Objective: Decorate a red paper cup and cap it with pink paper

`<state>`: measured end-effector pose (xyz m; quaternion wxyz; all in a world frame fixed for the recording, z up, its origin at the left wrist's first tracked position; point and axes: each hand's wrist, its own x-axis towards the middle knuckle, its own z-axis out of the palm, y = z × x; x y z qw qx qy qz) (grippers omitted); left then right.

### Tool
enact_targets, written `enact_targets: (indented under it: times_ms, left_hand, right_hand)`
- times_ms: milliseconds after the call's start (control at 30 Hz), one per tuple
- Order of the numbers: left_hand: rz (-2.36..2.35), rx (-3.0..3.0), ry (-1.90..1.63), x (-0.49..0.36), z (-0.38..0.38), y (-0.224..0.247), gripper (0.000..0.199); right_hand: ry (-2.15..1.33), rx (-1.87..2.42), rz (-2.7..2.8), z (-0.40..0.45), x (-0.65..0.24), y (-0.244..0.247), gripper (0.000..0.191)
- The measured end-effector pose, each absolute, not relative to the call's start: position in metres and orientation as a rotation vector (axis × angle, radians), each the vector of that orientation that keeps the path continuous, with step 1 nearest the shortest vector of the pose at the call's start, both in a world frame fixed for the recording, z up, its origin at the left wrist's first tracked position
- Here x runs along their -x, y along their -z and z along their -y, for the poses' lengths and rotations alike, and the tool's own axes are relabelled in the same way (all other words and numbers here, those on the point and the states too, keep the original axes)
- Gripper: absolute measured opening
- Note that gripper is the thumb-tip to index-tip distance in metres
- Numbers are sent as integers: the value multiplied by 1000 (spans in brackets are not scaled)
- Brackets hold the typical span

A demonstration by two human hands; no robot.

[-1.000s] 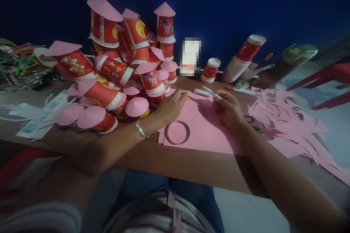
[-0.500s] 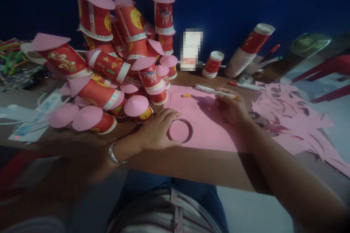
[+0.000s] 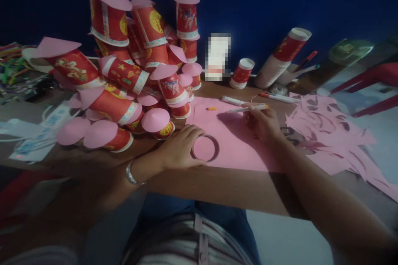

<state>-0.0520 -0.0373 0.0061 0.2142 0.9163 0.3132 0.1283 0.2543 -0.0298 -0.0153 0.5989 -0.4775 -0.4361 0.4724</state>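
Note:
A sheet of pink paper (image 3: pixel 239 149) lies flat on the brown table. On its left part rests a thin round ring (image 3: pixel 218 151), with pink showing inside it. My left hand (image 3: pixel 178 149) curls around the ring's left side, thumb at the near edge and fingers at the far edge. Between the fingers of my right hand (image 3: pixel 263 123) is an uncapped white marker (image 3: pixel 238 110), its tip pointing left above the paper. A small orange cap (image 3: pixel 212 109) lies on the sheet. Another white marker (image 3: pixel 231 100) lies near the paper's far edge.
Red paper cups with pink cones (image 3: pixel 155 121) are piled high at left, beside a power strip (image 3: pixel 40 136). Cut pink scraps (image 3: pixel 329 132) lie at right. Behind stand a red cup (image 3: pixel 242 73), a tilted cup stack (image 3: pixel 282 58) and a bottle (image 3: pixel 329 68).
My right hand has tilted the marker, swinging its tip down toward the paper and apart from the other white marker. My left hand stays at the ring.

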Motion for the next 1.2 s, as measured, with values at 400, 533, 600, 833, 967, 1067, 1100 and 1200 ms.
enact_targets:
  times_ms: [400, 533, 600, 833, 967, 1067, 1100, 1200]
  left_hand:
    - [-938, -2467, -318, 50, 37, -7, 78]
    - [-956, -2467, -304, 49, 36, -7, 77]
    - [-967, -2469, -299, 49, 36, -7, 78]
    - [-977, -2470, -300, 48, 35, -6, 77]
    - [-970, -2471, -309, 45, 30, -7, 77]
    - [-958, -2475, -317, 43, 28, -9, 77]
    - [-957, -2474, -317, 42, 27, -10, 76]
    - [-963, -2473, -301, 41, 27, -11, 75]
  right_hand:
    - [-1168, 1016, 1091, 42, -220, 9, 32]
    - [-1110, 1093, 1037, 37, -225, 14, 37]
    - [-1077, 1110, 1051, 36, -227, 16, 38]
    - [-1021, 1127, 1081, 29, -232, 23, 35]
    - [-1015, 1115, 1038, 23, -235, 23, 34]
    - [-1029, 1098, 1007, 19, -235, 21, 36]
    - [-1034, 1096, 1004, 19, -235, 21, 37]
    - [-1046, 1087, 1003, 20, -235, 18, 39]
